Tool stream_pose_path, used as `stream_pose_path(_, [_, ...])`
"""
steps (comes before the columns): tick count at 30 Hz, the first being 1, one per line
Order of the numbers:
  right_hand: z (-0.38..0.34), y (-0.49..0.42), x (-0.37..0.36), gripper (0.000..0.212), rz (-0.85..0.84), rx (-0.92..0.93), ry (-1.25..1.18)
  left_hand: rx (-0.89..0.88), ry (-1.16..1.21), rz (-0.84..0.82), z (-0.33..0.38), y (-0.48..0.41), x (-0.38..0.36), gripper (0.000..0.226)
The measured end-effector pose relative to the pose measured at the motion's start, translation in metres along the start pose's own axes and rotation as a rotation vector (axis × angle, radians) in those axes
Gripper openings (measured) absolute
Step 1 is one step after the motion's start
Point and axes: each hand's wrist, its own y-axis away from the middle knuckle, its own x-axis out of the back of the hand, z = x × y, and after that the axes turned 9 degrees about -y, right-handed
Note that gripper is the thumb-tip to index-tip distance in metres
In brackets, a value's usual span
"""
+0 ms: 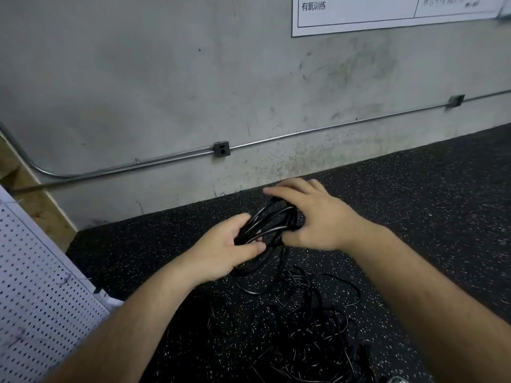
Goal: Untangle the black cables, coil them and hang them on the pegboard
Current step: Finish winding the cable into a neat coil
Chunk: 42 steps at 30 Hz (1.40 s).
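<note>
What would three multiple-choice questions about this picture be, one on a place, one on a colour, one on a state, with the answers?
1. Where is the white perforated pegboard?
A) at the view's left edge
B) at the right edge
C) flat under the hands

2. What colour is the speckled rubber floor?
A) blue
B) black with white flecks
C) plain red

3. What is the left hand doing?
A) lying flat on the floor
B) gripping the coiled bundle of black cable
C) pointing at the wall

Answers:
1 A, the pegboard fills the lower left corner.
2 B, the floor is black with pale specks all over.
3 B, its fingers and thumb curl round the coil, whose other side the right hand holds.
</note>
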Motion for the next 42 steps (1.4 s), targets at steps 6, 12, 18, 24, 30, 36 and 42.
stream_pose_path(6, [0.002,-0.008,-0.012,0.007,0.085,-0.077,-0.023,0.017,0.06,-0.136,-0.007,0.001,0.013,0.018])
stream_pose_path(12, [0.012,-0.01,0.0,0.019,0.009,-0.347,-0.676,0.051,-0.297,-0.165,-0.02,-0.002,0.026,0.031])
stream_pose_path(18, [0.014,-0.014,-0.006,0.025,-0.115,-0.402,-0.973,-0.05,-0.799,0.277,-0.031,-0.007,0.026,0.039])
stream_pose_path(24, [-0.005,-0.01,-0.021,0.042,-0.386,-0.222,-1.313,0.022,-0.762,0.41,-0.053,-0.011,0.032,0.032])
stream_pose_path(30, [-0.016,-0.002,0.011,0.035,-0.473,-0.256,-1.101,-0.236,-0.644,0.208,-0.076,-0.005,0.049,0.033])
stream_pose_path(36, [-0.018,-0.002,0.015,0.035,-0.175,-0.252,-0.755,-0.146,-0.474,0.119,-0.067,0.0,0.047,0.016])
stream_pose_path(42, [-0.004,-0.011,0.0,0.019,0.052,-0.167,-0.615,-0.034,-0.35,0.075,-0.064,0.008,0.062,0.035])
